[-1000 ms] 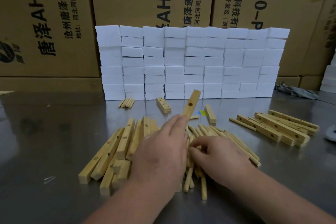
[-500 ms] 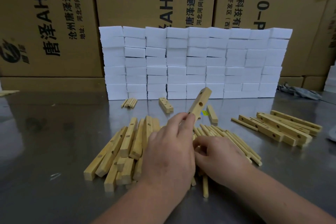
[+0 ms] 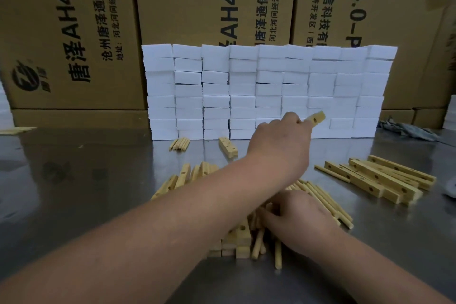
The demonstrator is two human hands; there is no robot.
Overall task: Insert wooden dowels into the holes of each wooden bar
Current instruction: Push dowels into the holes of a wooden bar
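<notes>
My left hand (image 3: 280, 143) grips a wooden bar (image 3: 316, 118) with a hole near its end and holds it raised, pointing up to the right in front of the white blocks. Its forearm crosses over the pile of wooden bars (image 3: 183, 176) at the centre of the table. Lower down, my right hand (image 3: 299, 217) rests on the heap of thin wooden dowels (image 3: 328, 201), fingers curled among them; whether it pinches one is hidden. A second stack of wooden bars (image 3: 380, 179) lies to the right.
A wall of white foam blocks (image 3: 246, 86) stands behind, in front of large cardboard boxes (image 3: 74, 32). A short bar (image 3: 228, 147) and a small dowel bundle (image 3: 179, 143) lie near the blocks. A grey rag (image 3: 407, 128) sits far right on the steel table (image 3: 74, 192).
My left hand has lifted the bar up and away to the right, off the pile. The right hand has stayed on the dowels.
</notes>
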